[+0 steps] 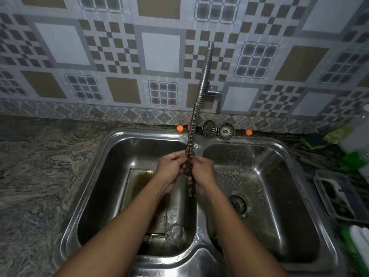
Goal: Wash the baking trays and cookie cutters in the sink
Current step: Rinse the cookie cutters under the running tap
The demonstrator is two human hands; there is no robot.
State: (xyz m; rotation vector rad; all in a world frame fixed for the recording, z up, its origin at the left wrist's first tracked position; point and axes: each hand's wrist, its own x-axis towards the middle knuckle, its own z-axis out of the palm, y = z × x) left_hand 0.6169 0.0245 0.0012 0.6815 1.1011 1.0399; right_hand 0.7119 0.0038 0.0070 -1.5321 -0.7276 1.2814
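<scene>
cookie cutter (188, 173) | gripped — left hand (169, 168), right hand (205, 173) | under faucet (197, 96)

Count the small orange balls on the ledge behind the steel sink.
2. One small orange ball lies left of the ribbed metal faucet hose; the second orange ball lies right of the two round metal strainers. The hose may hide others.
</scene>
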